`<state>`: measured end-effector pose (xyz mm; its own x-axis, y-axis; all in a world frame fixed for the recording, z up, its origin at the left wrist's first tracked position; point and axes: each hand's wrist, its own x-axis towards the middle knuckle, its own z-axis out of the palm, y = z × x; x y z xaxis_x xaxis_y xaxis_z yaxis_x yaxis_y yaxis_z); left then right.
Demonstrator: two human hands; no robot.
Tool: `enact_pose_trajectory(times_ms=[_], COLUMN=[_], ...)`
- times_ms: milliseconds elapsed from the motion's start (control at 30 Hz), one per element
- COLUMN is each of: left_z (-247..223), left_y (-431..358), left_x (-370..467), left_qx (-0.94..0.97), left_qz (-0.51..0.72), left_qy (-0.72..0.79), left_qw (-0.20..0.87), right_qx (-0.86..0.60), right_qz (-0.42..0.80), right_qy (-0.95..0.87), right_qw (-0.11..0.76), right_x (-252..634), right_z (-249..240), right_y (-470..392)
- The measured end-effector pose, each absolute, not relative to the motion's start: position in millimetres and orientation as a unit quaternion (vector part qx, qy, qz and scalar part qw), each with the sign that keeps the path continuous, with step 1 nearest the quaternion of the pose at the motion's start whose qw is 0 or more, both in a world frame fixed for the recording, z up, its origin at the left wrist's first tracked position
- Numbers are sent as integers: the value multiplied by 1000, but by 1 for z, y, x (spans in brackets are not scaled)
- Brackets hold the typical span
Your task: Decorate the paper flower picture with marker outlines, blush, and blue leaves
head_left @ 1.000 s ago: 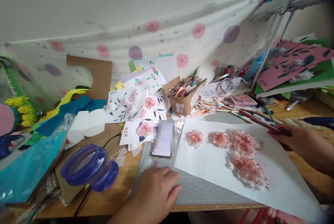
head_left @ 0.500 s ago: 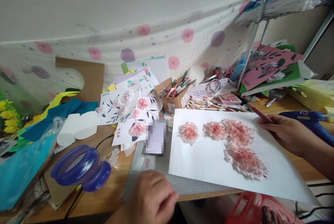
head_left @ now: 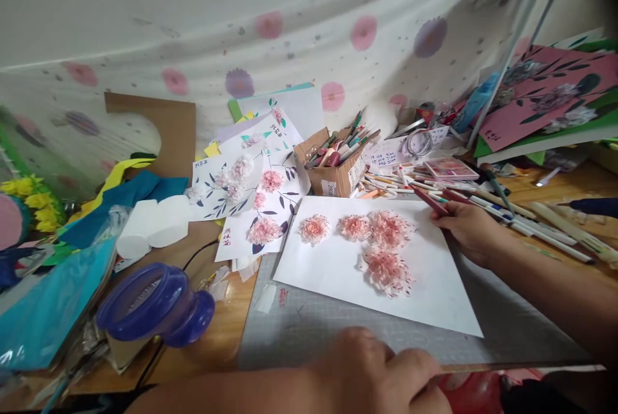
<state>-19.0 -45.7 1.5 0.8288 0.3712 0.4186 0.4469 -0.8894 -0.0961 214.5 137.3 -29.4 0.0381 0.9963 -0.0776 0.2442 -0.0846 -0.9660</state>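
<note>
My right hand (head_left: 468, 234) is closed around a dark red pen-like stick (head_left: 429, 201) at the right edge of a white paper sheet (head_left: 318, 279). The sheet lies on a grey cutting mat (head_left: 309, 324). It bears several pink ruffled paper flowers (head_left: 389, 270) with dark red tips: a separate one at left and a joined cluster. My left hand (head_left: 381, 372) is in front of the mat's near edge, fingers curled and somewhat blurred, apart from the sheet. Nothing shows in it, though its palm side is hidden.
Left of the sheet are finished flower pictures (head_left: 263, 208), a purple tape dispenser (head_left: 154, 304) and a white cut piece (head_left: 154, 224). Behind stands a cardboard box (head_left: 333, 179) of pens. Loose markers (head_left: 541, 237) lie at right near a pink picture (head_left: 550, 92).
The flowered sheet has moved left and now lies over more of the mat. My right hand moved left with it; my left hand moved right. The pixelated rectangular object is out of sight.
</note>
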Motion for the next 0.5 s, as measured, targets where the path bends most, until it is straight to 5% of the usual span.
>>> enact_pose_trajectory(times_ms=[300,500], left_z=[-11,-14], left_y=[-20,-14], left_x=[-20,-29], left_qx=[-937,-945], left_qz=[-230,-175], left_qy=[-228,-252], left_qw=[129,111], right_qx=[-594,-636], right_qz=[424,283], right_qy=[-564,-640], right_qw=[386,324], right_x=[200,215], right_z=[-24,-25], right_y=[124,136])
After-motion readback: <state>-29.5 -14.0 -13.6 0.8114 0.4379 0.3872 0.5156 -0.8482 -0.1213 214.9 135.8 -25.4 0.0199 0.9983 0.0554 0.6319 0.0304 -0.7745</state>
